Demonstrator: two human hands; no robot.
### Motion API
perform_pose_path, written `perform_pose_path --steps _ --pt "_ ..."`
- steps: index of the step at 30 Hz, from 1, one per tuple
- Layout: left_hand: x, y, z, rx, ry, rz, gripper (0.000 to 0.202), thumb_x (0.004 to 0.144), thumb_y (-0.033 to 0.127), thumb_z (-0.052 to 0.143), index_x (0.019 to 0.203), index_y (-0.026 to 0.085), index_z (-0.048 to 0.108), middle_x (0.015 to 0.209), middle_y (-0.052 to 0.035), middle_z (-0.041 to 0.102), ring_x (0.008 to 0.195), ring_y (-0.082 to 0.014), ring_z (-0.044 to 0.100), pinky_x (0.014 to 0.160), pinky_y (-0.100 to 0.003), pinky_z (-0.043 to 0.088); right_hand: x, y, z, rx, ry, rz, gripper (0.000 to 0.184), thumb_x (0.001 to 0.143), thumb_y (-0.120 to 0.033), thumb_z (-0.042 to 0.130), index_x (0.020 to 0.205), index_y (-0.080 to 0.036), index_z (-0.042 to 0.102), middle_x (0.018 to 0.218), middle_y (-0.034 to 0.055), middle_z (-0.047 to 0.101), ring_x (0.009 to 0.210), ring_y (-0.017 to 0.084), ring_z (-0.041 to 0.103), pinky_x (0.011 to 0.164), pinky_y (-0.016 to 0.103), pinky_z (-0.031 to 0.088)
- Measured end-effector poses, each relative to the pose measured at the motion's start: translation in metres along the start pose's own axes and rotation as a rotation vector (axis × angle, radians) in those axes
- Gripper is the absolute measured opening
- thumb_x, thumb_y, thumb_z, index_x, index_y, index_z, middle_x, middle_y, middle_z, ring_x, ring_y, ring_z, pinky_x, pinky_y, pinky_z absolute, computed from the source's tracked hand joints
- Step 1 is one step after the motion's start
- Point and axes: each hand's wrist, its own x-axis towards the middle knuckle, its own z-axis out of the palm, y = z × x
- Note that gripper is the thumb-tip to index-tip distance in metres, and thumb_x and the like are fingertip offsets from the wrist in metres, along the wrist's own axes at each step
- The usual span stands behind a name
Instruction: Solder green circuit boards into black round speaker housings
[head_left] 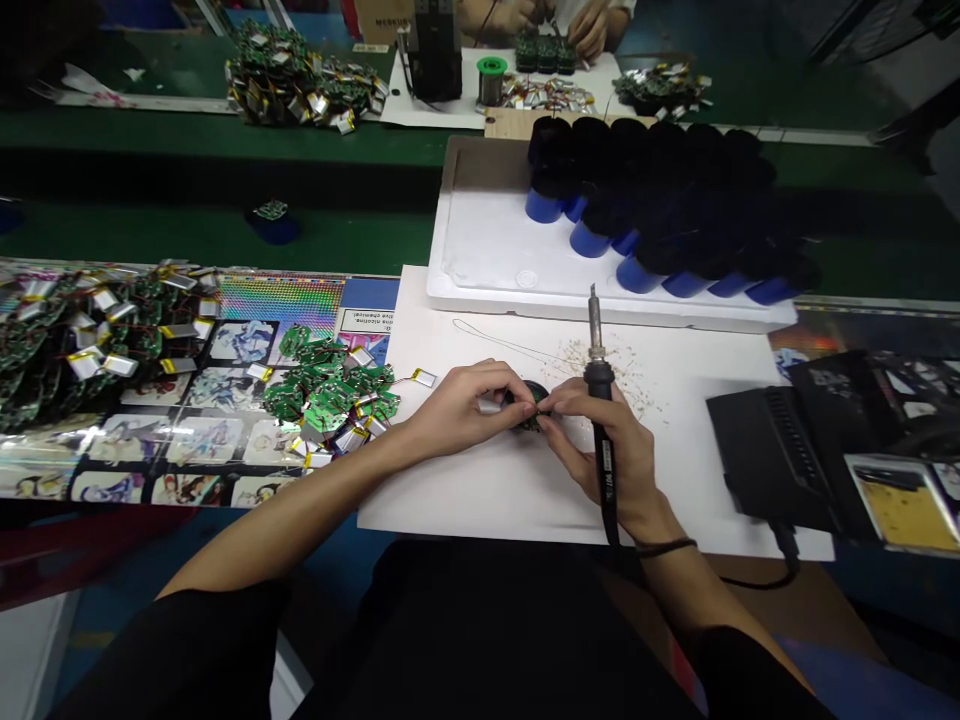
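Observation:
My left hand is closed at the small dark round piece with a green circuit board, thumb and forefinger pinched at its edge. My right hand carries a black-handled soldering iron, its metal tip pointing up and away from the board. The thumb and forefinger of that same hand meet the left fingertips over the board; what they pinch is too small to make out. Both hands rest above a white sheet, with a thin loop of wire just beyond them.
Green circuit boards with small batteries lie left, beside a larger heap. A white foam tray holds several blue-and-black cups. At right sits a black box with a cable. Across the bench, another person's hands work on boards.

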Motion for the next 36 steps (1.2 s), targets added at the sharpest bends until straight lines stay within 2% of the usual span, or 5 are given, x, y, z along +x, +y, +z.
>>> perform_pose_path --steps 9,18,25,31,36 --pt "0.0 -0.001 -0.003 0.019 -0.082 0.101 0.011 0.105 0.028 0.068 0.103 0.02 0.076 0.1 -0.0064 0.078 0.097 -0.0193 0.068 0.091 -0.033 0.054 -0.007 0.007 -0.001 0.042 0.009 0.059 0.041 0.095 -0.007 0.071 0.126 -0.032 0.061 0.104 0.0041 0.076 0.096 0.024 0.076 0.083 0.047 0.066" --pt "-0.001 -0.006 0.005 0.088 0.059 0.197 0.007 0.101 0.025 0.076 0.099 0.019 0.074 0.091 -0.0042 0.077 0.087 -0.0178 0.065 0.084 -0.032 0.052 -0.01 0.007 0.005 0.053 0.015 0.1 0.036 0.098 -0.009 0.068 0.124 -0.032 0.059 0.104 0.0033 0.075 0.095 0.023 0.074 0.084 0.045 0.063" --pt "0.0 -0.002 -0.002 0.1 -0.06 0.099 0.011 0.106 0.027 0.065 0.1 0.019 0.07 0.096 -0.0056 0.073 0.095 -0.0192 0.064 0.088 -0.033 0.052 -0.014 0.009 0.009 0.03 -0.015 0.143 0.026 0.101 -0.014 0.065 0.118 -0.032 0.059 0.102 0.0028 0.075 0.095 0.023 0.074 0.084 0.045 0.063" --pt "0.0 -0.005 -0.008 0.246 -0.05 0.167 0.007 0.102 0.02 0.065 0.098 0.019 0.07 0.103 -0.007 0.07 0.103 -0.0206 0.063 0.092 -0.034 0.052 -0.019 0.004 -0.009 -0.007 0.019 0.21 0.019 0.102 -0.02 0.067 0.118 -0.03 0.066 0.101 0.0032 0.076 0.094 0.022 0.075 0.087 0.043 0.062" --pt "0.001 -0.011 -0.009 0.32 -0.135 0.224 0.009 0.1 0.016 0.062 0.096 0.019 0.07 0.102 -0.0054 0.076 0.098 -0.0201 0.066 0.093 -0.035 0.05 -0.015 -0.002 -0.03 0.214 0.162 0.342 0.035 0.107 -0.05 0.057 0.136 -0.031 0.064 0.066 -0.0034 0.063 0.052 0.018 0.057 0.05 0.034 0.045"
